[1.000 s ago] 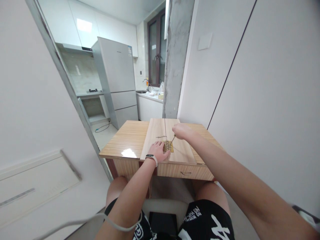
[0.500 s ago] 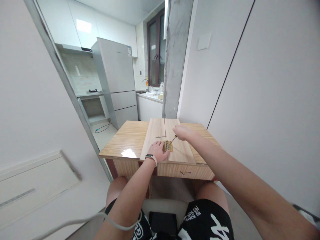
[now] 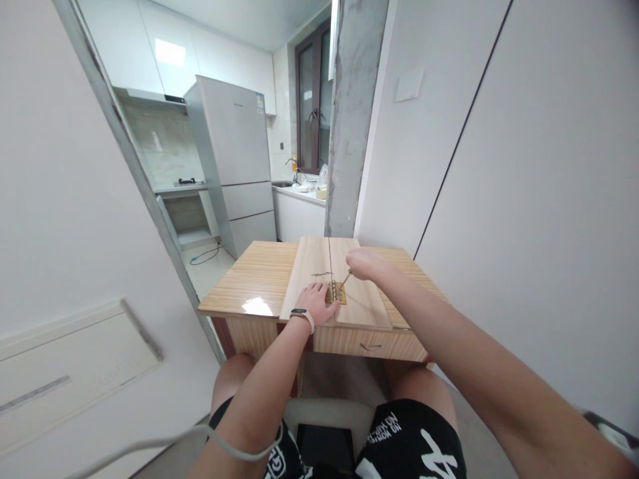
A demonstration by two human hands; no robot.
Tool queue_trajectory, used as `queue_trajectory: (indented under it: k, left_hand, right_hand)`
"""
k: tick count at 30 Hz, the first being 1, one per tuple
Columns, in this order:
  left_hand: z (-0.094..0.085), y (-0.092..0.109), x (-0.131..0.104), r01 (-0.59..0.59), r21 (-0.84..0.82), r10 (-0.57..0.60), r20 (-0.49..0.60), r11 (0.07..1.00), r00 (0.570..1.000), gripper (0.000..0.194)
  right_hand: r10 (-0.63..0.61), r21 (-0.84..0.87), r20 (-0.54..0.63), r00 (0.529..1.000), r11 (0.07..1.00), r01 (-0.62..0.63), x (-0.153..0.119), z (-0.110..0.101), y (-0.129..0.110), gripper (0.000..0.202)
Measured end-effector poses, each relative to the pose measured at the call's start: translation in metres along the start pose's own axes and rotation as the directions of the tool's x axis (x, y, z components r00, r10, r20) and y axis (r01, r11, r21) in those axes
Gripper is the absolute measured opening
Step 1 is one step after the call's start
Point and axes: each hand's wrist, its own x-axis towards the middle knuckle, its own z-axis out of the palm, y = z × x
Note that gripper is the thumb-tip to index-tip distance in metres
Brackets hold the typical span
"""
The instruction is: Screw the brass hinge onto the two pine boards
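Two pale wooden boards [image 3: 312, 256] lie side by side on the table, with a brass hinge [image 3: 341, 293] across the seam between them. My left hand [image 3: 317, 303] lies flat with fingers spread, pressing on the boards and the hinge's left leaf, which it partly covers. My right hand [image 3: 364, 263] is closed around the handle of a screwdriver [image 3: 346, 279], whose slanted shaft reaches down to the hinge's right leaf. Whether a screw is under the tip is too small to tell. Behind the hinge, a few small dark pieces [image 3: 322, 273] lie near the seam.
The wood-grain table [image 3: 249, 273] has a drawer with a handle [image 3: 370, 346] at the front, above my knees. A white wall [image 3: 524, 199] stands close on the right. Beyond the doorway are a fridge [image 3: 244, 146] and a sink counter [image 3: 299, 209]. A pale cable [image 3: 164, 436] crosses at lower left.
The view has shifted very slightly. My left hand stays on the hinge, and my right hand keeps the screwdriver at the right leaf with hardly any visible movement.
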Motion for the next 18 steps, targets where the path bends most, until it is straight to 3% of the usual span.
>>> queue_trajectory:
  k: [9, 18]
  left_hand:
    - [-0.001, 0.000, 0.000, 0.006, 0.001, -0.006, 0.011, 1.000, 1.000, 0.062]
    - [-0.003, 0.001, -0.001, 0.008, 0.003, -0.008, 0.016, 1.000, 1.000, 0.061]
  right_hand:
    - [0.032, -0.022, 0.097, 0.995, 0.999, -0.030, 0.003, -0.008, -0.007, 0.029]
    - [-0.052, -0.010, 0.014, 0.999, 0.999, 0.052, -0.005, -0.004, -0.001, 0.031]
